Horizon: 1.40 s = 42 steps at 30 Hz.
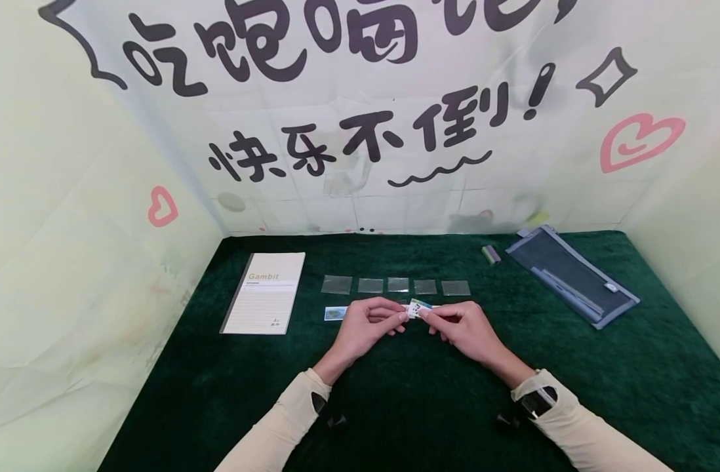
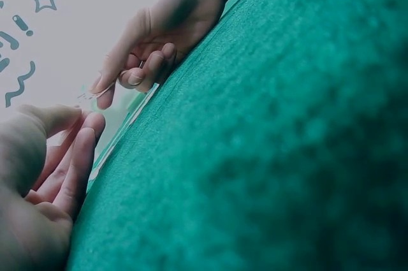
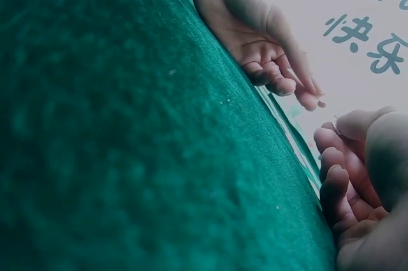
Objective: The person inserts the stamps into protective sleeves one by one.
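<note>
In the head view my left hand (image 1: 366, 326) and right hand (image 1: 466, 329) meet over the dark green cloth. Between their fingertips is a small stamp-like printed piece (image 1: 418, 307), white with dark marks and a green-blue edge. The right thumb and forefinger pinch its right side; the left thumb and forefinger pinch at its left edge. In the right wrist view, a pale sliver shows at the left hand (image 3: 255, 41). A second small blue-and-green printed piece (image 1: 334, 313) lies just left of my left hand. Behind the hands, several clear plastic sleeves (image 1: 370, 286) lie in a row.
A notebook (image 1: 264, 298) with a dark spine, marked Gambit, lies at the left. On the right rests a blue mesh zip pouch (image 1: 572, 278), with a small green-and-purple cylinder (image 1: 491, 254) beside it. A printed white backdrop (image 1: 360, 210) rises along the table's far edge.
</note>
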### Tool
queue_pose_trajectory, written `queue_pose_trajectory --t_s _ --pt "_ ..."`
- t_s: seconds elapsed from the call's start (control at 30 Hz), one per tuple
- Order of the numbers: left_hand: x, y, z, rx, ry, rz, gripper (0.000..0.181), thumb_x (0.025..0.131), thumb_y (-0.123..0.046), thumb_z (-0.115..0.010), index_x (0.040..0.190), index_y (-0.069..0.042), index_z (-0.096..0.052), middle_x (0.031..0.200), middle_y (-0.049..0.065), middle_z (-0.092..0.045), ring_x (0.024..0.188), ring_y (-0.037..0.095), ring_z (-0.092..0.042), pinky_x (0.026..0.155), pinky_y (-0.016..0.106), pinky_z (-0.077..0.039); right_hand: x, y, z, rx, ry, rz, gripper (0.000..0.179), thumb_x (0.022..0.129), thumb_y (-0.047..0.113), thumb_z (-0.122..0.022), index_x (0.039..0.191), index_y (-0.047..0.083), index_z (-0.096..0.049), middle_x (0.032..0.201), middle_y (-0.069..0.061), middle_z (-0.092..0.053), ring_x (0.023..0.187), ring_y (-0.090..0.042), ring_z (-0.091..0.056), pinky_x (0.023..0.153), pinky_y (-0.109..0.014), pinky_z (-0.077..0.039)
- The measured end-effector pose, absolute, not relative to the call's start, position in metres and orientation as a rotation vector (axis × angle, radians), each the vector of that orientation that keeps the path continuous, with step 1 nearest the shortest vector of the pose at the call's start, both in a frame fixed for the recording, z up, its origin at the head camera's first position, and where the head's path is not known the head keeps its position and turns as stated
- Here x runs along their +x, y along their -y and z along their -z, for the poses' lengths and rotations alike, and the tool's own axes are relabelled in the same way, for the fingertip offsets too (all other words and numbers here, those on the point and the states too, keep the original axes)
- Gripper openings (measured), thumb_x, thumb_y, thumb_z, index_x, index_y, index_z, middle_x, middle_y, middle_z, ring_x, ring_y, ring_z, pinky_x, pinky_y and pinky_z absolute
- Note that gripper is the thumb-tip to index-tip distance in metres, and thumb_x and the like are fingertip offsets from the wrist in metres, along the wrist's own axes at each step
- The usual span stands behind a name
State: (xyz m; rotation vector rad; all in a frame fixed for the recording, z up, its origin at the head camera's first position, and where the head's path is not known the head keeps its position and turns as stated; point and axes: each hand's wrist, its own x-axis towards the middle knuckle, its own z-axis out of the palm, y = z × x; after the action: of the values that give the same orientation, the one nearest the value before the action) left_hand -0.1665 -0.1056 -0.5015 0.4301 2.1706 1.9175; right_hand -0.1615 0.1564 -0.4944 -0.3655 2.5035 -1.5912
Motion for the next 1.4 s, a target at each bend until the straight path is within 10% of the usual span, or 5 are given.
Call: queue_pose_trajectory --t_s 1.4 --pt "-0.1666 0.1053 0.5038 0.459 -2.163 -1.929 0.022 0.101 -0.032 -0.079 0.119 -0.019 -0.079 0.109 0.002 -0.085 0.095 0.021 -0.082 0.08 0.03 -0.067 -0.1628 -0.1573 0.4987 -0.422 -2.478 1.595 0.026 0.103 0.047 -0.073 0.105 0.023 -0.084 0.085 -0.002 -0.073 0.066 -0.018 -0.064 0.058 -0.028 -0.055"
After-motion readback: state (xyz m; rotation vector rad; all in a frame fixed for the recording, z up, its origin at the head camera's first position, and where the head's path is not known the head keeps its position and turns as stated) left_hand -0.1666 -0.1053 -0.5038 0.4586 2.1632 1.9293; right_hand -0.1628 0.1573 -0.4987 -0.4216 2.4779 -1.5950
